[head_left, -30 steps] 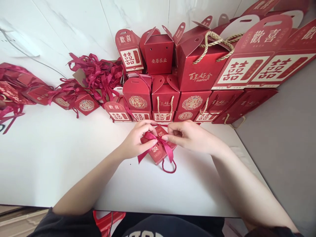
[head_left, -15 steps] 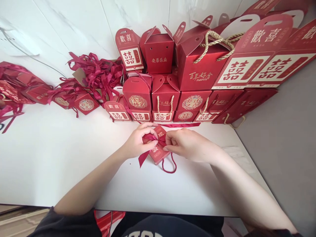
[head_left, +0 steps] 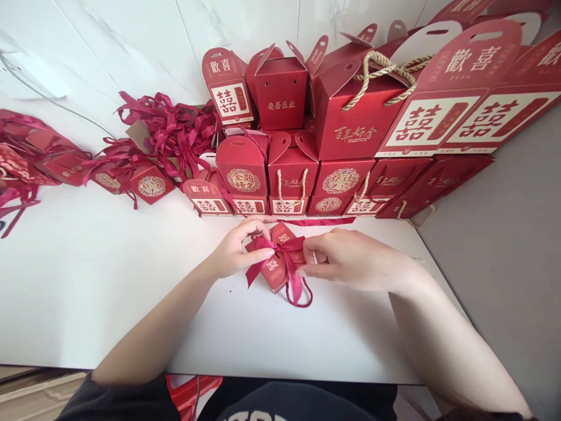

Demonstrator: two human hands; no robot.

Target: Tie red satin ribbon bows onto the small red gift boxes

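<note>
A small red gift box (head_left: 272,277) lies at an angle on the white table in front of me. Across its top, a dark red satin ribbon (head_left: 286,248) forms a bow, one tail hanging toward me. My left hand (head_left: 239,248) pinches the bow's left loop between thumb and fingers. On the other side, my right hand (head_left: 339,257) has its fingers closed at the end of the right loop. A twisted red cord handle (head_left: 300,306) rests on the table at the box's near edge.
Stacked red gift boxes (head_left: 280,105) line the wall behind, some with gold rope handles. A loose ribbon strip (head_left: 324,221) lies before them. Piled ribbons (head_left: 175,128) and small ribboned boxes (head_left: 151,184) sit at the back left. A grey panel (head_left: 504,245) bounds the right side.
My right hand has moved slightly right, drawing the right loop out. The left hand has shifted a little left. The bow is more spread and one tail now hangs over the cord.
</note>
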